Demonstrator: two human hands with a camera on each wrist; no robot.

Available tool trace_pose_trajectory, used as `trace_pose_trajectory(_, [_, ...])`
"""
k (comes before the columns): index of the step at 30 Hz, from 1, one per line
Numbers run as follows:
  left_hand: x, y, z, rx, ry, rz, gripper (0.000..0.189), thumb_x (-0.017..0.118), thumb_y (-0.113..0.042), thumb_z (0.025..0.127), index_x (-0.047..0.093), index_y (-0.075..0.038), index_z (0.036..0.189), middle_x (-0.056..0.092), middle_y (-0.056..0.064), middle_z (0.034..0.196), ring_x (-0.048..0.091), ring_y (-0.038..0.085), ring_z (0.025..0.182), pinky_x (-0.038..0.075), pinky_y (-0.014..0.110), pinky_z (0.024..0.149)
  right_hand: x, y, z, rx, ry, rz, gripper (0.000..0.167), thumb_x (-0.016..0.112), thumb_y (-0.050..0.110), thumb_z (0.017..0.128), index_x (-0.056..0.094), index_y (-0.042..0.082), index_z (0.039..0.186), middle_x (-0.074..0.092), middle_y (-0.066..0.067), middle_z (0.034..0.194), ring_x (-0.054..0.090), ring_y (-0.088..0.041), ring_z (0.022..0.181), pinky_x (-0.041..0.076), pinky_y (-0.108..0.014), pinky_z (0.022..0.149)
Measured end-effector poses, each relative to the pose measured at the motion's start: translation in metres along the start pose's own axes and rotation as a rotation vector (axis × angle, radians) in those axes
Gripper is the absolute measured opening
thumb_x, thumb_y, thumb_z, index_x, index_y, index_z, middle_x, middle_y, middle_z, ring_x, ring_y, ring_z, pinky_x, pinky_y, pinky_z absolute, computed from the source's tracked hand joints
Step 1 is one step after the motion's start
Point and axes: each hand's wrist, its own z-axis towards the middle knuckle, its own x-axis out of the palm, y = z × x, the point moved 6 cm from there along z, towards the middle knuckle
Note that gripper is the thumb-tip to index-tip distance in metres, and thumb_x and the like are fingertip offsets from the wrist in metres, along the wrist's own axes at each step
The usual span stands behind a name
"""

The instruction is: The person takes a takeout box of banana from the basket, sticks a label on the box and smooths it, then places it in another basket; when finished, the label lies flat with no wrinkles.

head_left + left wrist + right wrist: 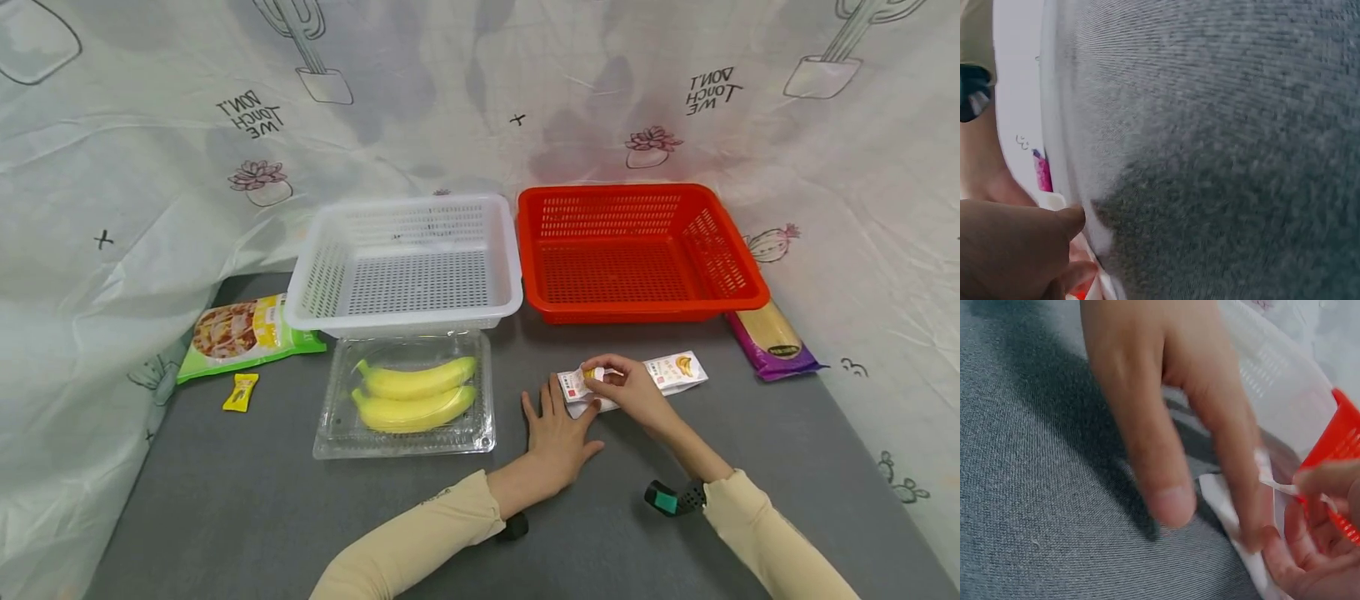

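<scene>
The bag (678, 372) is lying on the table (225, 500) in front of the red basket (645, 310), its left end sitting ahead of that basket's front left corner and its printed right end short of the right corner. The left hand (553, 437) is resting ahead of the same left corner, fingers spread and released, one of them lying on the bag. The right hand (633, 393) is leaning in over the bag, in front of the red basket's middle, thumb and fingertips grasping what seems to be a thin, raised edge of the bag; the exact fold is staying too small to tell.

Step in hand: the left hand appears to be steadying the bag while the right is working at its edge. The next move, by judgement, is calling for a fine fingertip pinch and a steady left hand, as the bag is looking light and apt to slide.

Edges and room: the red basket's near rim is standing just behind the bag, limiting travel that way. The white basket (405, 321) is sitting just left of the red one; the box (405, 446) with bananas (416, 408) is bounding the front left, and the pack (780, 346) is lying by the front right corner. The widest room is opening forward of the red basket, toward the person.
</scene>
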Motion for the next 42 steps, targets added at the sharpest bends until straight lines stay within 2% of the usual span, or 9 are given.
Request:
trace_pose_trajectory(2, [-0.001, 0.002, -0.001, 0.011, 0.003, -0.07, 0.057, 0.049, -0.06, 0.091, 0.039, -0.043, 0.145, 0.012, 0.022, 0.157, 0.021, 0.036, 0.142, 0.027, 0.056, 0.106, 0.0, -0.006, 0.001, 0.048, -0.002, 0.027, 0.03, 0.067, 0.0, 0.088, 0.06, -0.013, 0.114, 0.063, -0.016, 0.096, 0.052, -0.009, 0.062, 0.044, -0.02, 0.056])
trace_pose_trajectory(4, [-0.004, 0.006, -0.004, 0.045, -0.057, -0.25, 0.053, 0.055, -0.05, 0.093, 0.045, -0.035, 0.144, 0.009, 0.024, 0.157, 0.019, 0.039, 0.142, 0.029, 0.054, 0.107, 0.0, -0.011, 0.001, 0.064, 0.006, 0.042, 0.031, 0.066, -0.002, 0.087, 0.058, -0.015, 0.114, 0.062, -0.012, 0.088, 0.05, -0.009, 0.06, 0.043, -0.02, 0.054])
trace_pose_trajectory(9, [-0.018, 0.025, -0.006, 0.085, -0.364, -1.0, 0.039, 0.069, -0.005, 0.087, 0.059, -0.004, 0.125, 0.046, 0.024, 0.139, 0.046, 0.034, 0.128, 0.043, 0.042, 0.1, -0.004, -0.017, 0.005, 0.042, 0.039, 0.036, 0.031, 0.066, -0.003, 0.087, 0.058, -0.015, 0.114, 0.065, -0.013, 0.092, 0.05, -0.005, 0.061, 0.042, -0.017, 0.055])
trace_pose_trajectory(12, [-0.015, 0.037, -0.001, -0.006, -0.503, -1.312, 0.039, 0.071, 0.01, 0.08, 0.059, 0.002, 0.116, 0.061, 0.019, 0.12, 0.061, 0.029, 0.11, 0.051, 0.035, 0.088, -0.009, -0.022, 0.007, 0.038, 0.046, 0.013, 0.031, 0.068, -0.002, 0.086, 0.059, -0.013, 0.113, 0.065, -0.009, 0.094, 0.046, -0.003, 0.06, 0.038, -0.017, 0.053])
trace_pose_trajectory(14, [-0.01, 0.042, 0.003, -0.055, -0.555, -1.4, 0.039, 0.071, 0.013, 0.078, 0.058, 0.004, 0.113, 0.064, 0.018, 0.115, 0.063, 0.03, 0.103, 0.054, 0.033, 0.082, -0.012, -0.023, 0.007, 0.031, 0.039, -0.012, 0.031, 0.07, 0.0, 0.085, 0.061, -0.011, 0.112, 0.062, -0.004, 0.087, 0.041, -0.003, 0.057, 0.033, -0.018, 0.05])
trace_pose_trajectory(19, [-0.004, 0.051, 0.01, -0.122, -0.65, -1.29, 0.041, 0.077, 0.008, 0.073, 0.058, 0.001, 0.109, 0.071, 0.012, 0.105, 0.061, 0.028, 0.091, 0.052, 0.031, 0.077, -0.017, -0.023, 0.006, -0.018, 0.028, -0.07, 0.029, 0.072, 0.0, 0.083, 0.063, -0.009, 0.108, 0.05, 0.001, 0.072, 0.035, -0.003, 0.053, 0.028, -0.021, 0.045])
trace_pose_trajectory(29, [-0.008, 0.054, 0.011, -0.19, -0.648, -1.053, 0.038, 0.086, -0.021, 0.071, 0.07, -0.009, 0.103, 0.074, -0.003, 0.097, 0.055, 0.019, 0.091, 0.029, 0.037, 0.078, -0.01, 0.01, -0.003, -0.244, -0.04, -0.238, 0.022, 0.069, -0.018, 0.075, 0.064, -0.015, 0.096, 0.059, -0.023, 0.08, 0.041, -0.005, 0.057, 0.034, -0.019, 0.049])
trace_pose_trajectory(36, [0.001, 0.052, 0.015, -0.176, -0.583, -0.938, 0.044, 0.088, -0.019, 0.068, 0.067, -0.013, 0.107, 0.074, -0.006, 0.094, 0.05, 0.018, 0.091, 0.026, 0.042, 0.085, -0.007, 0.024, -0.006, -0.225, -0.034, -0.265, 0.02, 0.068, -0.019, 0.075, 0.064, -0.015, 0.094, 0.058, -0.024, 0.081, 0.045, -0.008, 0.064, 0.038, -0.016, 0.055])
trace_pose_trajectory(42, [-0.001, 0.049, 0.019, -0.161, -0.593, -0.862, 0.047, 0.09, -0.024, 0.065, 0.069, -0.015, 0.106, 0.073, -0.007, 0.096, 0.047, 0.021, 0.09, 0.025, 0.044, 0.085, -0.007, 0.022, -0.006, -0.228, -0.026, -0.275, 0.018, 0.068, -0.018, 0.076, 0.064, -0.014, 0.094, 0.058, -0.021, 0.08, 0.046, -0.011, 0.065, 0.039, -0.018, 0.056])
